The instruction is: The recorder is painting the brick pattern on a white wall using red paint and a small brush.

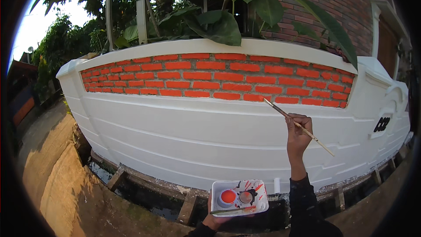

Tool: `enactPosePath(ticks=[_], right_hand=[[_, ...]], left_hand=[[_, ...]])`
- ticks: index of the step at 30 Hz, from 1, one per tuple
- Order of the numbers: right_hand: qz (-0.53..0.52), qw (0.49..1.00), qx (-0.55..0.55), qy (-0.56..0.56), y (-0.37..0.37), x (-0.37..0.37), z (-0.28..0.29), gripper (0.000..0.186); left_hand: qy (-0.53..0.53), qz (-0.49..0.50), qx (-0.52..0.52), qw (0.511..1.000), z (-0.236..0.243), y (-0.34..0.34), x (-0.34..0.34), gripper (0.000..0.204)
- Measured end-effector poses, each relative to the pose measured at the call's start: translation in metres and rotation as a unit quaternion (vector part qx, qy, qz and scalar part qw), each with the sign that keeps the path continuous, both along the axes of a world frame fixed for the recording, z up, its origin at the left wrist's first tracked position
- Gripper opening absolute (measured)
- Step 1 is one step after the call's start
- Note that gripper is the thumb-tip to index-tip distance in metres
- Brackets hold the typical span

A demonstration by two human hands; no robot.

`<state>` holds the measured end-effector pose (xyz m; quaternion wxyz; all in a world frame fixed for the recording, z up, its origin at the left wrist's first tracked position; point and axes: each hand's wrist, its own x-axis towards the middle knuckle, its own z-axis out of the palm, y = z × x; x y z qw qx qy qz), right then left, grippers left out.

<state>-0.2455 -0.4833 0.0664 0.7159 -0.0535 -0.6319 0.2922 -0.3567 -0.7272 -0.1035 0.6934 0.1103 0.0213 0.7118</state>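
My right hand (299, 131) pinches a long thin paintbrush (316, 141) by its handle. The brush tip meets the lower edge of an orange-painted brick panel (201, 76), set in a white wall (184, 118). Low in the view, my left hand (213, 220) grips a white plastic tray (262, 184) from its left side and underneath. In the tray stand a small tub of orange paint (228, 196) and a second small round pot (245, 197) with dark smears around it. A second brush (233, 210) lies along the tray's near edge.
A drainage ditch (149, 199) with concrete crosspieces (187, 207) runs along the wall's foot. A short white pipe (276, 185) sticks out near the tray. Broad leaves (219, 28) hang over the wall top. A paved path (48, 136) lies to the left.
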Motion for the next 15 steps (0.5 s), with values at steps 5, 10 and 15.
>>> enactPosePath(ticks=[5,10,15], right_hand=[[-0.091,0.995,0.038,-0.029,0.030,-0.078,0.039,0.017],[-0.120,0.983,0.135,-0.020,0.050,-0.139,0.058,0.017],[-0.188,0.963,0.178,-0.067,0.075,-0.176,0.070,0.022]], left_hand=[[-0.043,-0.062,0.053,0.996,0.006,0.022,-0.058,0.097],[0.025,-0.017,0.078,0.996,0.049,0.067,-0.124,0.110],[-0.002,-0.007,0.135,0.991,0.090,0.113,-0.171,0.112]])
